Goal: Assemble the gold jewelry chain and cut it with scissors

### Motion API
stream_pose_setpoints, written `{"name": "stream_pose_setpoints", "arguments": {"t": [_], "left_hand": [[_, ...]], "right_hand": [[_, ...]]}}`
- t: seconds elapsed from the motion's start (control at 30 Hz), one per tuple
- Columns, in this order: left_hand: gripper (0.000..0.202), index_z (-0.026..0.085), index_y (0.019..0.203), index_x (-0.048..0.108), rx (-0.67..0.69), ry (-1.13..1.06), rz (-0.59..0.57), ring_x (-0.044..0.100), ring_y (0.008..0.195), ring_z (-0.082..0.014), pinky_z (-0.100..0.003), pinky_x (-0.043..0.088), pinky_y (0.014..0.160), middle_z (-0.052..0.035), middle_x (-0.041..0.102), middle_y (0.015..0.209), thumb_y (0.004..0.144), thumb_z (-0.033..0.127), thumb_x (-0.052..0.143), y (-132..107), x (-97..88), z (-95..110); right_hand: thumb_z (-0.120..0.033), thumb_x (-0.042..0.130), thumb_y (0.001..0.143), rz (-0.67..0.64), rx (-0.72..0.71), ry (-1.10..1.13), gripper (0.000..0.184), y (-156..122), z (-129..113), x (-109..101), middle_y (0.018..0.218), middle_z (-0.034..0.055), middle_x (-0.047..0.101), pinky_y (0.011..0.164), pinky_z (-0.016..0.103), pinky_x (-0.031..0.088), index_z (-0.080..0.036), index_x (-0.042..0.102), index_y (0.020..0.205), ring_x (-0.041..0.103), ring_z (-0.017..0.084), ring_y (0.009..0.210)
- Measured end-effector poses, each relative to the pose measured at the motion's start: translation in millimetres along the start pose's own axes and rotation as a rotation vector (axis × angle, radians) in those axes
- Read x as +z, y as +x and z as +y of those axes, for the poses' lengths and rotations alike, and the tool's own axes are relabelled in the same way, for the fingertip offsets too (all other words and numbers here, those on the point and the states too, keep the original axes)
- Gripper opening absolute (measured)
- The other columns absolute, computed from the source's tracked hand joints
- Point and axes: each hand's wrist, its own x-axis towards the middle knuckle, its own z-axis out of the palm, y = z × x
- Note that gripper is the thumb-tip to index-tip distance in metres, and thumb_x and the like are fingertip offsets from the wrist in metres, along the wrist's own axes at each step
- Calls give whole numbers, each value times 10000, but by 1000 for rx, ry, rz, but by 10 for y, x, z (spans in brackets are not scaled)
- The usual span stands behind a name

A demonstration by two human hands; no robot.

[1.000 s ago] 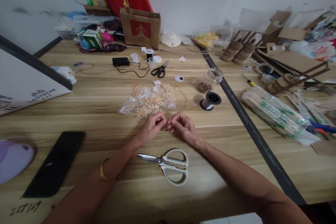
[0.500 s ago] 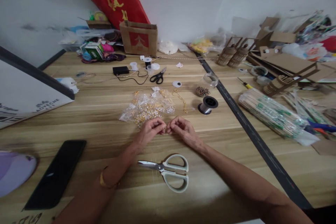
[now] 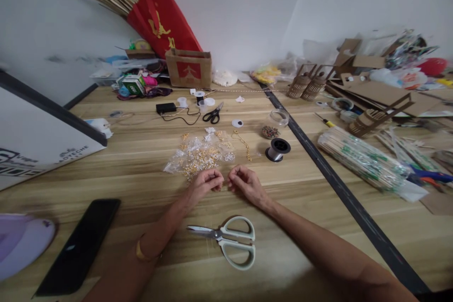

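My left hand (image 3: 206, 184) is closed in a pinch at the near edge of a pile of gold and silver beads and findings (image 3: 201, 155). Facing it across a small gap, my right hand (image 3: 247, 184) is pinched too. Whatever sits between the fingertips is too small to make out. Below both hands, white-handled scissors (image 3: 235, 241) lie flat on the table, blades to the left. A gold chain (image 3: 242, 144) lies beyond my right hand, and a spool of clear line (image 3: 278, 150) stands to its right.
A jar of small beads (image 3: 272, 127) stands behind the spool. Black scissors (image 3: 214, 114) and a black box with a cord (image 3: 165, 107) lie farther back. At left is a dark phone (image 3: 79, 245); at right, a bag of wooden sticks (image 3: 361, 158) and bamboo lanterns (image 3: 307, 81).
The view has tilted up slightly, so everything sits lower in the picture. My two hands have drawn a little farther apart, both still pinched.
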Motion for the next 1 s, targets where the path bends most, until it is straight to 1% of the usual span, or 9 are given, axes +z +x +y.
{"name": "stream_pose_setpoints", "arguments": {"t": [0.13,0.3,0.47,0.57,0.67,0.77,0.87,1.0], "left_hand": [[333,130,707,578,-17,36,-3,498,571,-94,-230,409,586,19,560,596,698,444,688,24,0,-72],[358,125,672,580,-26,39,18,498,542,-88,-223,413,566,23,555,571,670,456,716,50,-5,-150],[323,122,646,585,7,93,50,491,540,-89,-213,392,545,23,546,556,675,417,711,39,8,-151],[274,121,643,591,5,135,71,488,538,-92,-212,385,543,17,560,557,696,371,689,23,24,-133],[194,127,644,605,12,259,106,485,540,-98,-209,363,533,14,583,568,706,299,672,6,46,-103],[149,144,610,607,58,436,144,481,540,-102,-210,348,537,23,582,562,710,238,666,-15,79,-64],[151,163,594,603,114,540,152,483,539,-110,-214,348,542,23,587,561,727,213,653,-39,117,-35],[185,176,575,586,167,649,132,477,542,-124,-226,343,555,11,583,570,758,184,610,-82,152,-23]], "right_hand": [[-471,581,862,-7,-29,-80,297,-15,34,-19,650,-15,574,520,237,446,-183,518,825,523,110,542],[-410,530,906,-21,-110,-264,243,-53,0,-24,672,-9,545,551,238,402,-181,530,825,493,120,590],[-350,501,924,-15,-218,-396,205,-78,-62,3,713,10,543,580,240,406,-180,534,816,500,132,639],[-320,481,933,-25,-301,-483,190,-88,-76,6,718,11,531,571,240,403,-185,529,808,496,132,633],[-280,469,938,-57,-394,-574,155,-99,-80,1,745,21,532,589,250,415,-192,527,824,505,139,651],[-247,460,941,-95,-474,-655,128,-107,-77,-3,767,35,535,625,271,428,-194,533,850,513,153,685],[-245,450,947,-129,-502,-697,134,-112,-77,-3,770,41,541,637,284,435,-199,541,860,515,163,696],[-253,440,958,-170,-498,-711,159,-111,-103,4,800,59,561,667,299,459,-202,562,870,536,177,743]]}}
